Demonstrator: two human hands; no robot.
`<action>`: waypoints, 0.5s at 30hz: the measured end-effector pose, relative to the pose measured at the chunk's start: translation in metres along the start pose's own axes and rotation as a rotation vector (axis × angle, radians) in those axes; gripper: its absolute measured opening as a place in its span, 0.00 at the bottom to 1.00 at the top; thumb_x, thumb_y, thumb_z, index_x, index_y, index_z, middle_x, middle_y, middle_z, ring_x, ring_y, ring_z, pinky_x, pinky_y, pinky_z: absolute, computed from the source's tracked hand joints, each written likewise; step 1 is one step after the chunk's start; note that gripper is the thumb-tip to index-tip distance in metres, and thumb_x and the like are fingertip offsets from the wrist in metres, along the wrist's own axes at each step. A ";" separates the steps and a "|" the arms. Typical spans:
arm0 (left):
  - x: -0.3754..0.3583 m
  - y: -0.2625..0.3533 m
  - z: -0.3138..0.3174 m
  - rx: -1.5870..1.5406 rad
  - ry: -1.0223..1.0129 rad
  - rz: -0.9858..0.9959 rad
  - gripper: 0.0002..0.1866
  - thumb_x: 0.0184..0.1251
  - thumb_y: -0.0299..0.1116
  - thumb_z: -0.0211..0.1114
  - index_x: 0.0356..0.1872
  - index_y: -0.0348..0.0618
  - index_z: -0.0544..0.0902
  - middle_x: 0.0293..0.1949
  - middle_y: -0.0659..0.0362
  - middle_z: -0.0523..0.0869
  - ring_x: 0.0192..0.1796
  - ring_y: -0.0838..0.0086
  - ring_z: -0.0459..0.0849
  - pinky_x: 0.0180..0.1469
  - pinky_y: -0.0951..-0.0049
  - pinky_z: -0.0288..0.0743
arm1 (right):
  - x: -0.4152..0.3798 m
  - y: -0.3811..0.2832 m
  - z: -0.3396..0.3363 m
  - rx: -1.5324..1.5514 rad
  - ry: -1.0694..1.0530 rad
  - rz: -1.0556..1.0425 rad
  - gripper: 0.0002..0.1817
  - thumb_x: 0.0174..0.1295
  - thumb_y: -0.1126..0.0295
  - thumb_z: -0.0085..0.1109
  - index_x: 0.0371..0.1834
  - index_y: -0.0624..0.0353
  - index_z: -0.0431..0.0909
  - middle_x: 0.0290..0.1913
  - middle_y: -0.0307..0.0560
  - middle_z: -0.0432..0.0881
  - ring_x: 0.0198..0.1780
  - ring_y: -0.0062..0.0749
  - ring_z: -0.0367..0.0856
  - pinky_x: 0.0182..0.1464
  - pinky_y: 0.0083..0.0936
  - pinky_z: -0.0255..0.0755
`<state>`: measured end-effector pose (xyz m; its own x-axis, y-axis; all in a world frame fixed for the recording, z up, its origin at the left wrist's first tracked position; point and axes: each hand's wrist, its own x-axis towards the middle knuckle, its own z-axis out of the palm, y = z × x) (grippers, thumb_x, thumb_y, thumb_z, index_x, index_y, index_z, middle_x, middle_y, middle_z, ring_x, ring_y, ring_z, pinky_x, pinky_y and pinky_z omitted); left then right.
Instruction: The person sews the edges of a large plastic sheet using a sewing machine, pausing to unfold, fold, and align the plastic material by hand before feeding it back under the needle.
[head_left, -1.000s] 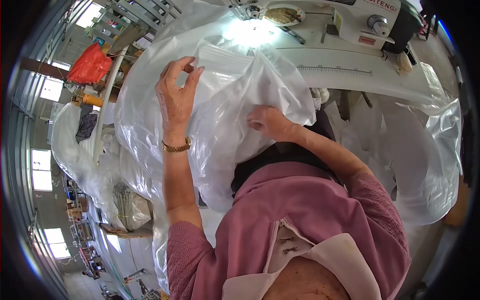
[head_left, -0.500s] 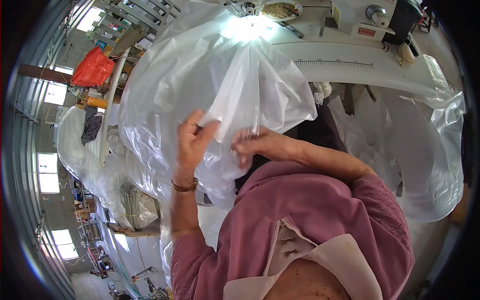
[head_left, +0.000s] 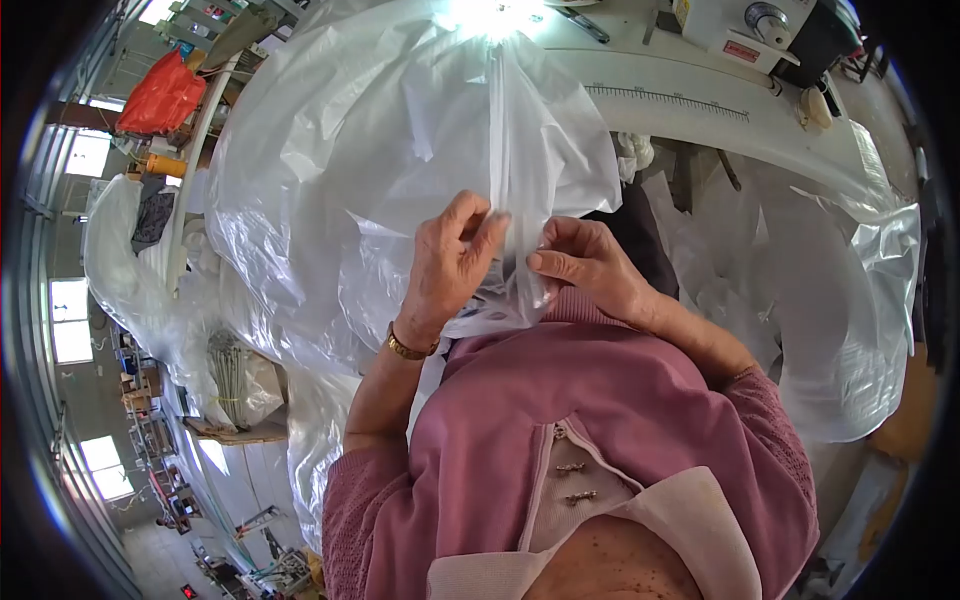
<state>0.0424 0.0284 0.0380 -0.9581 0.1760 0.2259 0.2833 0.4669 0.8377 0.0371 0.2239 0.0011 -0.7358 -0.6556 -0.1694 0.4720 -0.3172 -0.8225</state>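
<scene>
A large translucent white plastic sheet (head_left: 330,190) spreads from the bright lamp at the top down to my lap. Its gathered folds run in a straight strip between my hands. My left hand (head_left: 450,260), with a watch on the wrist, pinches the left side of this strip between thumb and fingers. On the other side, my right hand (head_left: 595,265) grips the sheet's edge, thumb and fingers pressed together. Below the hands, the sheet's lower end hangs against my pink top.
A white machine with a round knob (head_left: 768,22) stands on the worktable (head_left: 690,85), which bears a ruler scale (head_left: 665,100). More clear plastic (head_left: 840,300) hangs at the right. To the left are a red bag (head_left: 163,95) and a bundle of thin rods (head_left: 228,380).
My left hand has moved right and my right hand has come up and right, both now gripping the sheet. The folds between them are pulled straighter. The view has shifted slightly.
</scene>
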 end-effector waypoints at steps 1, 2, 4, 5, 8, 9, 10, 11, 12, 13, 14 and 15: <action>0.002 0.000 0.000 0.053 0.019 0.025 0.11 0.66 0.25 0.64 0.30 0.37 0.69 0.18 0.58 0.69 0.21 0.79 0.63 0.24 0.76 0.64 | -0.007 -0.008 0.010 -0.129 0.035 -0.106 0.10 0.65 0.69 0.64 0.30 0.60 0.73 0.26 0.33 0.76 0.26 0.13 0.73 0.31 0.15 0.68; 0.004 0.000 0.002 0.104 0.033 0.052 0.11 0.66 0.26 0.65 0.29 0.37 0.70 0.18 0.60 0.70 0.22 0.81 0.64 0.24 0.76 0.62 | -0.013 -0.015 0.018 -0.258 0.076 -0.211 0.12 0.65 0.69 0.64 0.29 0.60 0.72 0.24 0.33 0.75 0.25 0.13 0.73 0.28 0.15 0.68; 0.006 0.001 0.005 0.018 0.002 -0.013 0.11 0.67 0.26 0.65 0.29 0.36 0.70 0.18 0.62 0.70 0.22 0.83 0.64 0.24 0.76 0.62 | -0.020 -0.031 0.023 -0.344 0.011 -0.230 0.12 0.65 0.69 0.63 0.27 0.60 0.71 0.22 0.33 0.75 0.23 0.13 0.73 0.27 0.15 0.68; 0.005 0.001 0.006 -0.057 -0.025 -0.076 0.12 0.67 0.27 0.65 0.28 0.36 0.71 0.18 0.64 0.71 0.23 0.84 0.64 0.24 0.76 0.61 | -0.021 -0.034 0.025 -0.427 -0.065 -0.256 0.13 0.65 0.70 0.63 0.26 0.60 0.70 0.21 0.34 0.74 0.22 0.14 0.73 0.25 0.15 0.67; 0.004 -0.006 0.006 -0.151 -0.038 -0.136 0.11 0.67 0.27 0.66 0.28 0.36 0.72 0.19 0.66 0.71 0.23 0.85 0.64 0.25 0.78 0.61 | -0.010 -0.013 0.019 -0.339 0.075 -0.144 0.14 0.65 0.69 0.63 0.25 0.60 0.70 0.18 0.33 0.72 0.22 0.14 0.72 0.25 0.14 0.67; 0.005 -0.010 0.007 -0.153 -0.032 -0.135 0.11 0.67 0.27 0.66 0.28 0.36 0.72 0.19 0.66 0.71 0.23 0.85 0.64 0.25 0.78 0.61 | -0.006 -0.005 0.012 -0.298 0.164 -0.197 0.15 0.66 0.66 0.62 0.25 0.59 0.71 0.19 0.32 0.72 0.21 0.14 0.71 0.25 0.14 0.67; 0.004 -0.015 0.009 -0.128 -0.003 -0.125 0.11 0.66 0.27 0.66 0.29 0.37 0.72 0.19 0.66 0.72 0.24 0.86 0.65 0.25 0.79 0.62 | -0.006 0.003 0.003 -0.253 0.254 -0.240 0.16 0.67 0.64 0.62 0.25 0.59 0.71 0.20 0.32 0.73 0.21 0.14 0.70 0.25 0.14 0.66; 0.001 -0.018 0.012 -0.105 0.017 -0.122 0.11 0.66 0.27 0.66 0.29 0.37 0.73 0.19 0.66 0.72 0.24 0.86 0.66 0.26 0.80 0.62 | -0.006 0.005 -0.005 -0.292 0.302 -0.262 0.17 0.67 0.57 0.60 0.28 0.58 0.73 0.24 0.34 0.75 0.24 0.14 0.71 0.27 0.16 0.66; -0.001 -0.019 0.013 -0.112 0.013 -0.134 0.11 0.66 0.27 0.66 0.29 0.37 0.73 0.19 0.66 0.72 0.24 0.86 0.66 0.26 0.80 0.62 | -0.005 0.012 -0.006 -0.290 0.307 -0.250 0.17 0.67 0.57 0.60 0.28 0.58 0.73 0.24 0.34 0.75 0.24 0.14 0.71 0.27 0.16 0.66; 0.000 -0.019 0.013 -0.103 -0.005 -0.144 0.11 0.65 0.29 0.68 0.29 0.36 0.73 0.19 0.66 0.73 0.25 0.86 0.66 0.26 0.80 0.63 | -0.001 0.018 -0.008 -0.279 0.332 -0.248 0.17 0.67 0.55 0.59 0.31 0.59 0.74 0.27 0.35 0.76 0.27 0.15 0.72 0.29 0.16 0.67; 0.000 -0.019 0.013 -0.093 -0.026 -0.158 0.12 0.64 0.30 0.69 0.29 0.36 0.73 0.20 0.65 0.74 0.25 0.87 0.67 0.26 0.80 0.63 | 0.000 0.025 -0.009 -0.266 0.358 -0.244 0.18 0.68 0.54 0.58 0.34 0.60 0.74 0.29 0.36 0.77 0.29 0.15 0.73 0.31 0.16 0.67; 0.001 -0.020 0.013 -0.099 -0.027 -0.164 0.12 0.64 0.30 0.69 0.29 0.36 0.73 0.20 0.65 0.74 0.25 0.87 0.67 0.26 0.80 0.63 | -0.004 0.026 -0.009 -0.319 0.281 -0.159 0.21 0.67 0.52 0.59 0.43 0.63 0.74 0.34 0.40 0.79 0.35 0.17 0.75 0.36 0.17 0.69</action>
<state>0.0366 0.0303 0.0153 -0.9892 0.1286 0.0699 0.1166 0.4041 0.9072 0.0475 0.2246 -0.0243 -0.9110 -0.3908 -0.1317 0.2013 -0.1427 -0.9691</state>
